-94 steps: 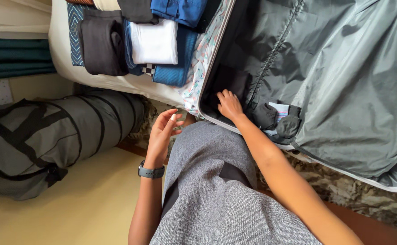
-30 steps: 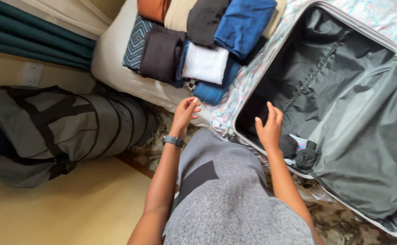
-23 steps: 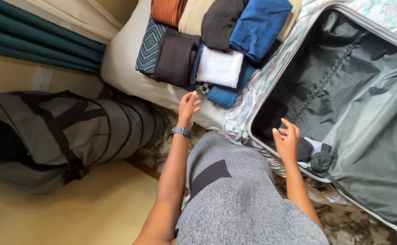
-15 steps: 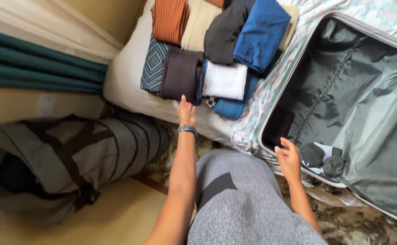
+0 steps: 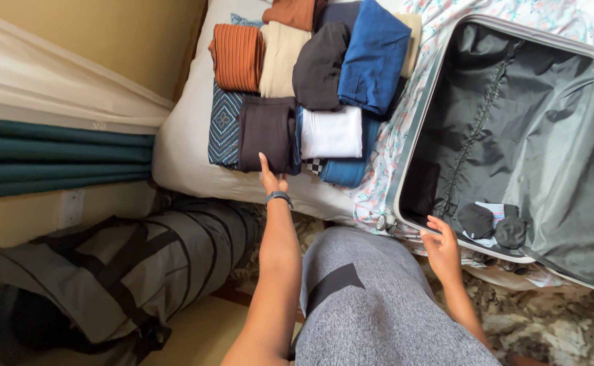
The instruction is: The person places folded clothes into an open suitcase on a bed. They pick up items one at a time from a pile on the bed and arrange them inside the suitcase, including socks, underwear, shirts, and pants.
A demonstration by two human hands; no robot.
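Note:
My left hand (image 5: 270,177), with a dark watch on the wrist, reaches out flat over the bed edge. Its fingertips touch the front of a folded dark brown garment (image 5: 266,132). It holds nothing. My right hand (image 5: 441,242) rests open on the near rim of an open grey suitcase (image 5: 416,108) lying on the bed. Just inside that rim lie rolled dark socks (image 5: 492,226). Beside the brown garment sit a folded white cloth (image 5: 331,132), a patterned blue cloth (image 5: 223,125) and blue folded jeans (image 5: 373,57).
More folded clothes, orange ribbed (image 5: 237,57), cream (image 5: 281,57) and black (image 5: 319,65), lie further back on the white bed (image 5: 182,135). A grey duffel bag with black straps (image 5: 107,271) stands on the floor at left. Teal curtains (image 5: 53,159) hang beyond it.
My right hand has come out of the suitcase to its near rim. My left hand has stretched forward from near my knee to the folded brown garment. The view has tilted toward the bed.

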